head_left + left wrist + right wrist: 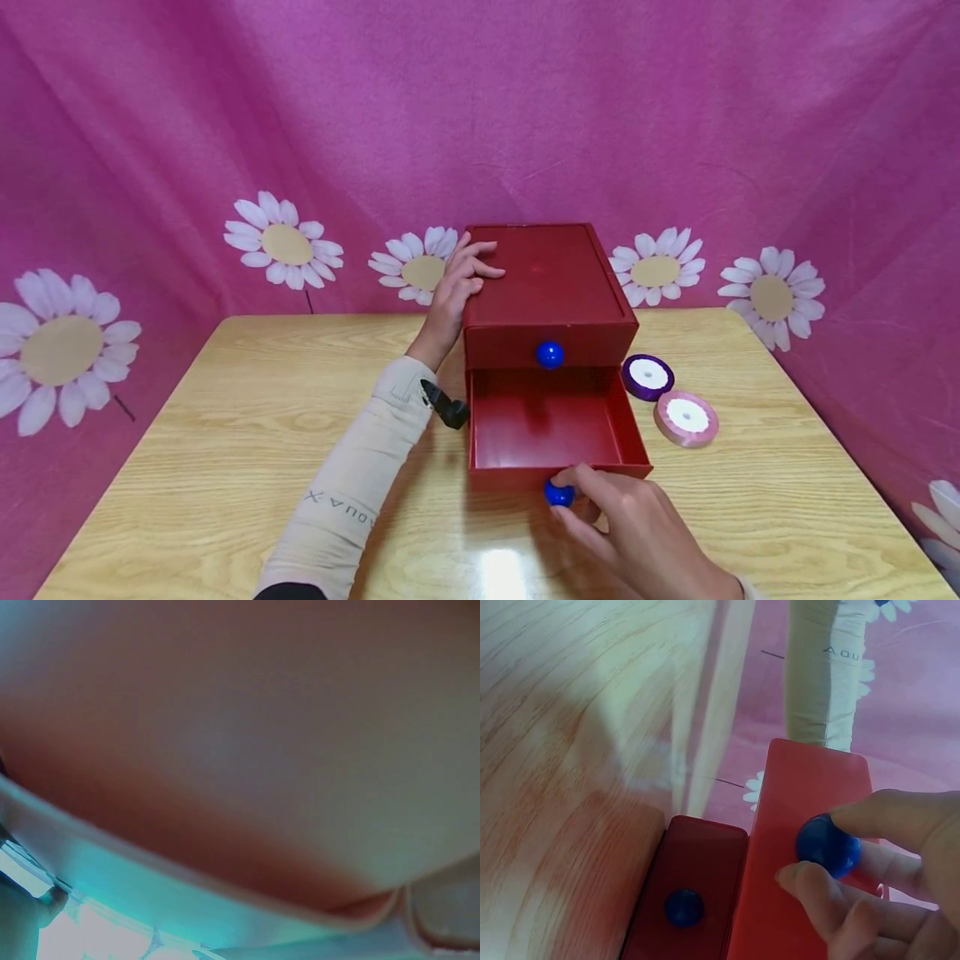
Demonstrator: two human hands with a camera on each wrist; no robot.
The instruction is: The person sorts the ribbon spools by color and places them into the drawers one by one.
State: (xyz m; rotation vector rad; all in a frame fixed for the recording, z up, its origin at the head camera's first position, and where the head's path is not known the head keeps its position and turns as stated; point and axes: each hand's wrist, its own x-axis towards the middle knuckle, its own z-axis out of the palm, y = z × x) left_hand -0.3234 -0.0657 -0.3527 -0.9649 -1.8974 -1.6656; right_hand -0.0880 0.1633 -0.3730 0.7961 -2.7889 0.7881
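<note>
A red two-drawer box stands on the table, its lower drawer pulled out and its upper drawer closed. Each drawer front has a round blue knob. My right hand pinches the lower drawer knob between thumb and fingers. At the box's top left edge, my left hand rests with its fingers laid over the top. The upper drawer knob is untouched. Inside the lower drawer, only the bare red bottom shows. A blurred reddish surface fills most of the left wrist view.
A purple ribbon spool and a pink ribbon spool lie flat to the right of the box. The wooden table is backed by a pink cloth with large white daisies.
</note>
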